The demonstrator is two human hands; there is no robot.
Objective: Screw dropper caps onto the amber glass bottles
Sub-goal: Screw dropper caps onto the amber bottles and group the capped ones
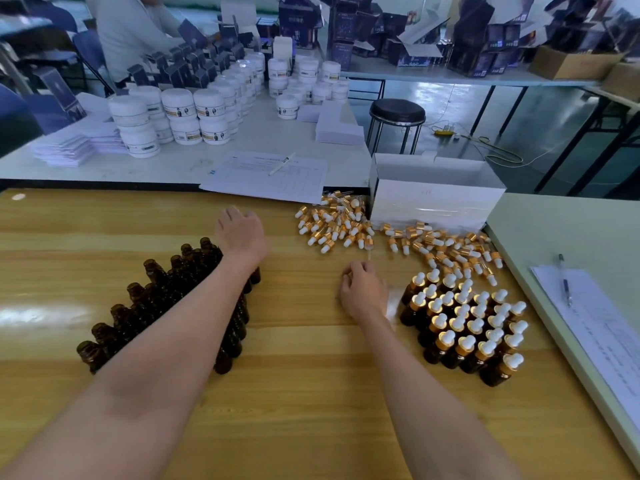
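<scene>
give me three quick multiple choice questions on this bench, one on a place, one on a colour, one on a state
1. Where do the capped bottles stand? A) between the hands B) right of the right hand C) left of both hands
2. What colour are the loose dropper caps' collars? A) gold B) blue C) black
3. The amber bottles by the left hand are: A) capped B) lying down C) upright, uncapped

1 B: they cluster just right of that hand. 2 A: gold collars under white bulbs. 3 C: open necks point up.
</scene>
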